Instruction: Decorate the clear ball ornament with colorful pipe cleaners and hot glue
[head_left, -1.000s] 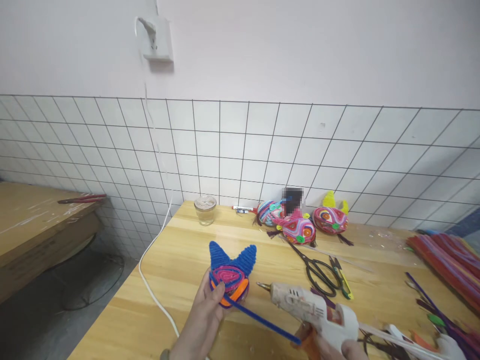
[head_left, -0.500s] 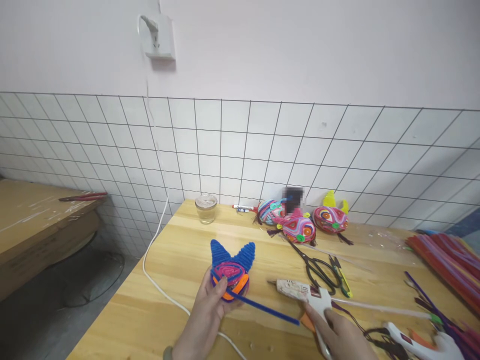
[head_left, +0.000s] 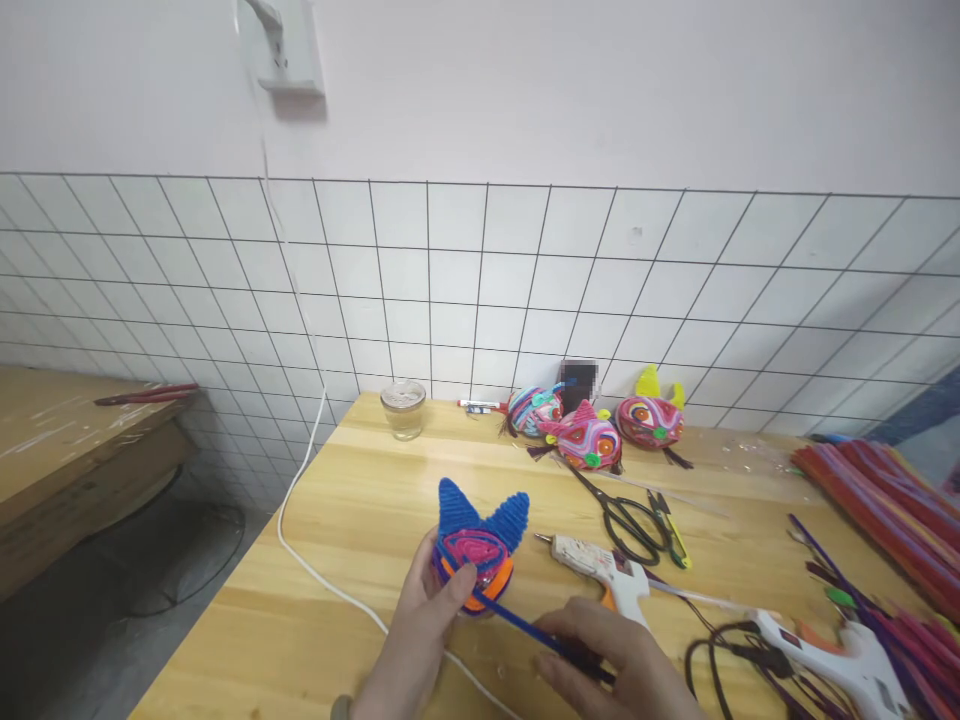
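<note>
My left hand (head_left: 431, 610) holds a round craft piece (head_left: 480, 555) wound in pink, blue and orange, with two blue pointed ears sticking up. Its thumb presses on the front of the piece. From there a dark blue pipe cleaner (head_left: 517, 622) runs down to the right, and my right hand (head_left: 600, 650) has its fingers closed on the free end. Just behind my right hand, a white glue gun (head_left: 600, 565) lies on the wooden table (head_left: 337, 500), its nozzle pointing left.
Three finished-looking craft pieces (head_left: 589, 440) stand by the tiled wall, near a glass (head_left: 403, 410). Black scissors (head_left: 634, 525) and a yellow-handled cutter (head_left: 677, 540) lie behind the glue gun. At right are a second glue gun (head_left: 832, 650) and bundled pipe cleaners (head_left: 885, 510). A white cable (head_left: 322, 580) crosses the left side.
My right hand has let go of the glue gun, now on the table, and has taken hold of the blue pipe cleaner's free end. The view has shifted slightly.
</note>
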